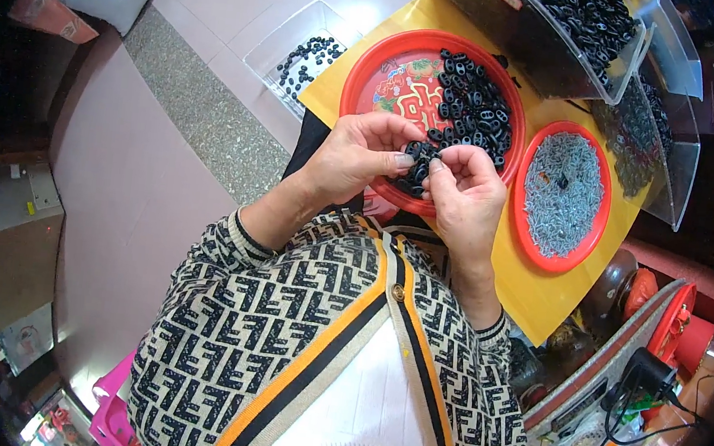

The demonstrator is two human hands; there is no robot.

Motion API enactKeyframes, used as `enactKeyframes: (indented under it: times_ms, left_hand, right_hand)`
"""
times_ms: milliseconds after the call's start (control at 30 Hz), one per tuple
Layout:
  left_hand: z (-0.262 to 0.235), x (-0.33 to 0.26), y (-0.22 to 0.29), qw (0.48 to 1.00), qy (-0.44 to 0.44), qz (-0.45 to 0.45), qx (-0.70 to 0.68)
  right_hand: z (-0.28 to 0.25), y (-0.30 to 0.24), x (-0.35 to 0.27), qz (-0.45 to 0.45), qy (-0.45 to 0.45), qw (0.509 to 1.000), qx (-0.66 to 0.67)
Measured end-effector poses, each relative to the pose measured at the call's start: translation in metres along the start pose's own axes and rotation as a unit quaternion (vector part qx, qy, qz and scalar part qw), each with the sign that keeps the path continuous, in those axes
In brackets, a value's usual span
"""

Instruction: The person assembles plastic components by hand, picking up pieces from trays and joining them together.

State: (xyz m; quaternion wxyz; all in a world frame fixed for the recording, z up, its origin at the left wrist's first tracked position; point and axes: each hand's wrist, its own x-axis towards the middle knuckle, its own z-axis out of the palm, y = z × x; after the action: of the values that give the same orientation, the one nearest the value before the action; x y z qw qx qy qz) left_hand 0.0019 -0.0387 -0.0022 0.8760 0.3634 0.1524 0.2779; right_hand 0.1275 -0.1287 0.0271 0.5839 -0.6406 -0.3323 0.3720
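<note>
A person's two hands are seen from above, brought together over the near rim of a large red tray (365,67). A small black plastic piece (419,151) is pinched between the fingertips of the left hand (355,155) and the right hand (467,191), thumbs pressed toward each other on it. Whether a second part is held with it cannot be told.

A heap of matching black pieces (474,105) is spread across the far and right part of the large tray. Just to its right a smaller red tray (599,222) is filled with small silver metal parts (562,192). Both trays are set on a yellow sheet (533,285) covering the table. At the far edge a clear plastic bin (564,71) holds more black pieces.

The black piece is judged light, stiff and smooth, easily dropped; it is best gripped by its outer edges with fingertips.
</note>
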Motion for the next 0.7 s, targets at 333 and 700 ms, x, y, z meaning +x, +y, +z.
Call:
enactKeyframes:
  times_ms: [333, 700]
  left_hand:
    - [-0.009, 0.002, -0.009, 0.981, -0.053, -0.054, -0.180]
    - [-0.006, 0.002, -0.009, 0.979, -0.056, -0.056, -0.186]
  right_hand:
    - [-0.002, -0.005, 0.000, -0.004, -0.001, 1.000, 0.009]
    - [0.000, -0.008, -0.002, -0.008, -0.017, 1.000, 0.023]
